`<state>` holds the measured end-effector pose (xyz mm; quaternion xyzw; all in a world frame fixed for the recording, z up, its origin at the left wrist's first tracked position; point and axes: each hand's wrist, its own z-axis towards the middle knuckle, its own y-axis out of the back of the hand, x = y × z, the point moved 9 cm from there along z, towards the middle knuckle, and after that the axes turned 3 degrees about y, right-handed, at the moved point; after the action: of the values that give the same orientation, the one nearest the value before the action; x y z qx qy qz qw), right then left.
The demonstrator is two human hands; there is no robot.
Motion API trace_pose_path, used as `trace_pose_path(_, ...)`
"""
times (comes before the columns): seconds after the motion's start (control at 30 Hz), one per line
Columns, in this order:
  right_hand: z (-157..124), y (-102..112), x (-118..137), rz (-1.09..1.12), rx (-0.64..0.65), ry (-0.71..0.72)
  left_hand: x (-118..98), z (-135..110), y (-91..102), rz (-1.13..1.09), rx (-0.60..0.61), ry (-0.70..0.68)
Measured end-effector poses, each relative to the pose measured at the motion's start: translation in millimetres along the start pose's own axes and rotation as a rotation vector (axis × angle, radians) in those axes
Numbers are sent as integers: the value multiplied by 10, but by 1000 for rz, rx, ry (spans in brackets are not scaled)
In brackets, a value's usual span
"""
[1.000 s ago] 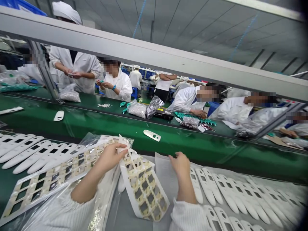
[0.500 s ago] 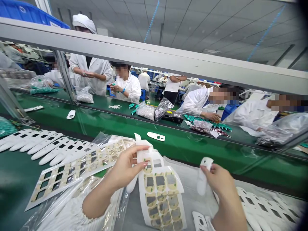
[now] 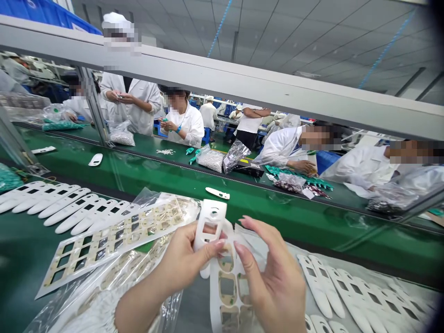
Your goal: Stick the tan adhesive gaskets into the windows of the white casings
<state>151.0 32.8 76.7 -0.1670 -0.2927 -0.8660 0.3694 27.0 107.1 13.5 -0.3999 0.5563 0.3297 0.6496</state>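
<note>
At lower centre of the frame, the left hand (image 3: 187, 256) grips a long, white plastic casing (image 3: 211, 219) with a square window while the right hand (image 3: 275, 275) parts its fingers before a white sheet of beige, seemingly adhesive squares (image 3: 228, 299) that could cling askew if brushed against it.

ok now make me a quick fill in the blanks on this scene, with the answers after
A raised white casing is gripped by the ____ hand.
On the right hand, the thumb and index tips stand ____, not touching.
The long belt across the scene is ____ in colour.

Missing words: left; apart; green
</note>
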Motion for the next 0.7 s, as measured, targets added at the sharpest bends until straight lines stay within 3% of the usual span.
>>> trace_pose_path(0.13,27,-37,11,-19,115,106,52,21,90,-219,-19,-12)
trace_pose_path(0.23,43,-78,52,17,109,126,57,-20,98,-290,-4,-23)
trace_pose_path(0.43,52,-52,106,127,17,157,-70,-139,52,-256,-11,-56)
trace_pose_path(0.7,33,-67,86,180,96,162,-123,-224,110,-140,-104,-76)
